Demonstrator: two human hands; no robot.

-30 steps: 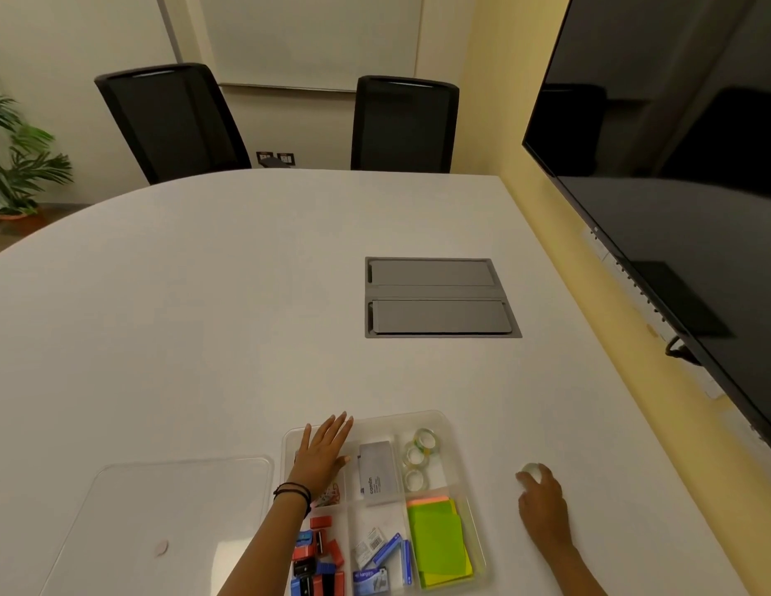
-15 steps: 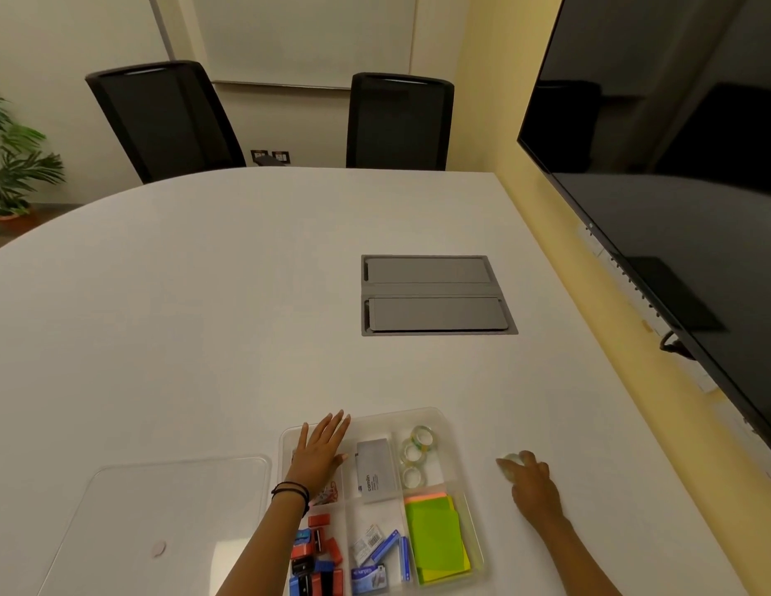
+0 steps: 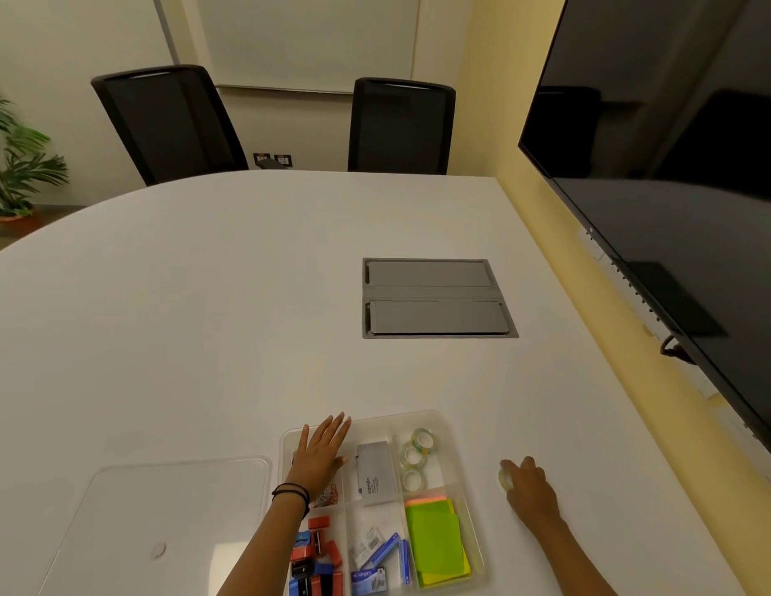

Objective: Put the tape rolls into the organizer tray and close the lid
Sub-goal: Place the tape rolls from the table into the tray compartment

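Observation:
A clear plastic organizer tray (image 3: pixel 450 423) with compartments sits at the near edge of the white table. Three clear tape rolls (image 3: pixel 414 458) lie in its far right compartment. My left hand (image 3: pixel 321 455) rests flat, fingers spread, on the tray's far left corner. My right hand (image 3: pixel 528 483) is on the table to the right of the tray, fingers curled around another clear tape roll (image 3: pixel 504 479). The tray's clear lid (image 3: pixel 168 509) lies flat on the table to the left of the tray.
The tray also holds a grey box (image 3: pixel 375 473), green and orange sticky notes (image 3: pixel 435 539), staple boxes and red and blue clips. A grey cable hatch (image 3: pixel 435 298) is set in the table. Two black chairs stand at the far edge; a large dark screen hangs on the right.
My right hand has slid left across the table toward the tray with the tape roll in it. My left hand has stayed on the tray corner.

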